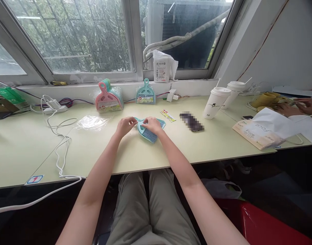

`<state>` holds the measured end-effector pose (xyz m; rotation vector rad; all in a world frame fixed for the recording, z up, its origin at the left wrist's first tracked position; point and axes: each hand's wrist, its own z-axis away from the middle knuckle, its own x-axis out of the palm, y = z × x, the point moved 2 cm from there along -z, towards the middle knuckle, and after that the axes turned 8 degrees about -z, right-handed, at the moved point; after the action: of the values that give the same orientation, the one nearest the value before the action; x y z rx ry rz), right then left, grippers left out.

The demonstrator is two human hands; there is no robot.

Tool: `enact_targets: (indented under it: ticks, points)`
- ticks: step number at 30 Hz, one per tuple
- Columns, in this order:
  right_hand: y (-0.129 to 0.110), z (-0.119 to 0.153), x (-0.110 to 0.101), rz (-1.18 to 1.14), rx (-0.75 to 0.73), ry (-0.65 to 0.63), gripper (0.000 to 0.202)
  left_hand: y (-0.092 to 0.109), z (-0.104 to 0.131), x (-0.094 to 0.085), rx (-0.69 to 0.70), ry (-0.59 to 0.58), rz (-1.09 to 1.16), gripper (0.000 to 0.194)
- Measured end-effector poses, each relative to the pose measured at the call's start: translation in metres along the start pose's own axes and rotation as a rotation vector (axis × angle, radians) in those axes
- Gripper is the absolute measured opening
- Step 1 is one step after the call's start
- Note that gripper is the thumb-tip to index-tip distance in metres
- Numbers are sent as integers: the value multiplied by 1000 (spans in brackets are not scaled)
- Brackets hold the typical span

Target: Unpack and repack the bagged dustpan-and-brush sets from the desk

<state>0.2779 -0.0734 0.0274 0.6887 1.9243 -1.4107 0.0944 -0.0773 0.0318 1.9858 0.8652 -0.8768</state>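
Two hands work at the middle of the pale green counter [23,149], which runs below the window. Against the sill, a stack of pink and teal dustpan sets [108,97] leans in clear wrap, with one wrapped teal set [145,92] just to its right; judged from this, those units are finished. An empty clear bag [92,121] lies flat to the left of the hands, and a printed label card [168,115] lies just to their right, both unused. The teal mini dustpan and brush [149,133] rests on the counter between the hands, unwrapped. The left hand [125,126] pinches the handle end with curled fingers. The right hand [153,125] lies curled over the top of the pan, fingers pressing down. Bagging and labelling of this unit appear outstanding.
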Motion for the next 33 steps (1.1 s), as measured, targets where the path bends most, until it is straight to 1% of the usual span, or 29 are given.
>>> enact_targets:
  ticks: [1,2,3,6,9,12,15,17,19,22,25,28,30,32,33]
  points:
    - [0,0,1,-6,-7,2,19,2,1,-2,43,56,-97,17]
    - [0,1,1,-12,-15,-1,19,3,2,-4,87,82,-189,21]
    - [1,1,1,-19,-25,-8,19,3,3,-4,136,82,-269,28]
    - [1,1,2,-31,-61,-6,17,0,6,1,253,1,-440,43]
    - [2,0,5,-18,-51,40,16,0,6,8,260,-35,-511,48]
    - [5,-1,9,-3,-22,66,16,1,5,12,255,-25,-536,49]
    - [4,-1,11,-8,-67,39,16,2,4,14,298,-17,-552,43]
    - [2,0,13,-12,-100,18,15,2,4,15,348,-41,-568,38]
    - [-1,1,13,-9,-108,9,15,2,4,17,373,-89,-583,33]
    - [-4,3,13,13,-98,5,16,1,4,19,330,-158,-585,29]
    - [-6,3,12,49,-83,-12,17,2,4,20,276,-219,-597,30]
    - [-6,2,13,85,-76,-27,18,4,7,20,237,-230,-594,31]
    - [-7,1,13,98,-63,-30,19,6,8,19,217,-176,-526,30]
    - [-7,1,11,90,-37,-22,20,7,8,16,151,-51,-377,31]
    - [-7,1,9,73,-17,0,20,7,7,15,82,28,-260,38]
